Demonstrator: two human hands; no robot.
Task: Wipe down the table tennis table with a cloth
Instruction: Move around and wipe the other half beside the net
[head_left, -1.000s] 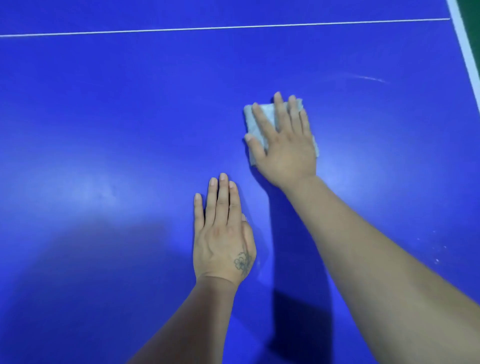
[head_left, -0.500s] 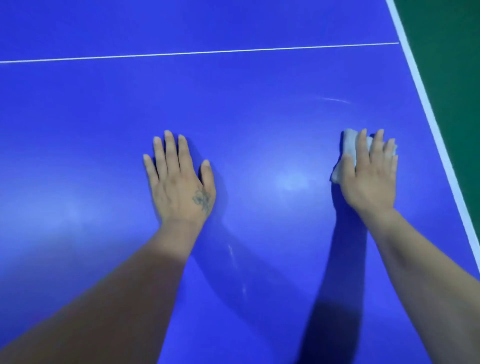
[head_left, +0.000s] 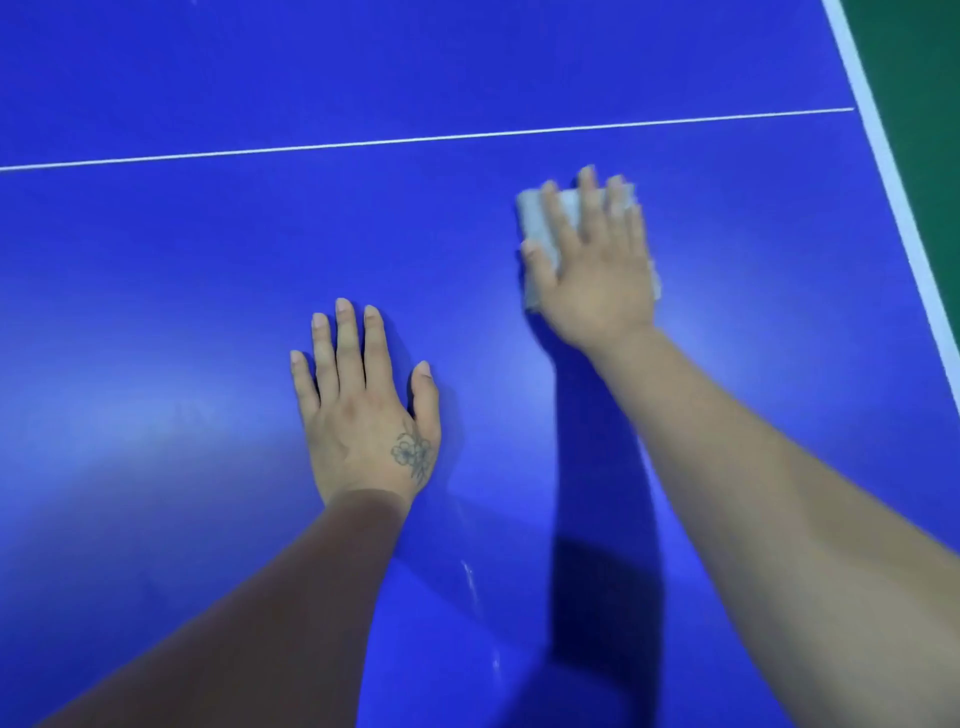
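Blue counter, white lines, pale cloth

The counter (head_left: 208, 286) is deep blue with a thin white line (head_left: 415, 140) across it and a wider white edge stripe (head_left: 883, 156); the floor (head_left: 919, 78) beyond is green; the cloth (head_left: 540, 228) is pale grey-white; the left hand (head_left: 363, 410) bears a dark flower tattoo (head_left: 413, 453).

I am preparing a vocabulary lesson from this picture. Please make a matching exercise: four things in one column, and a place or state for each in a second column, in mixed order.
Things:
1. left hand
2. right hand
3. cloth
4. thin white line

Descriptions:
A. runs across the blue table beyond both hands
B. lies flat on the bare table, with a flower tattoo
C. grey, mostly hidden under a palm
D. presses down on the cloth, nearer the white edge stripe

Pairs: 1-B, 2-D, 3-C, 4-A
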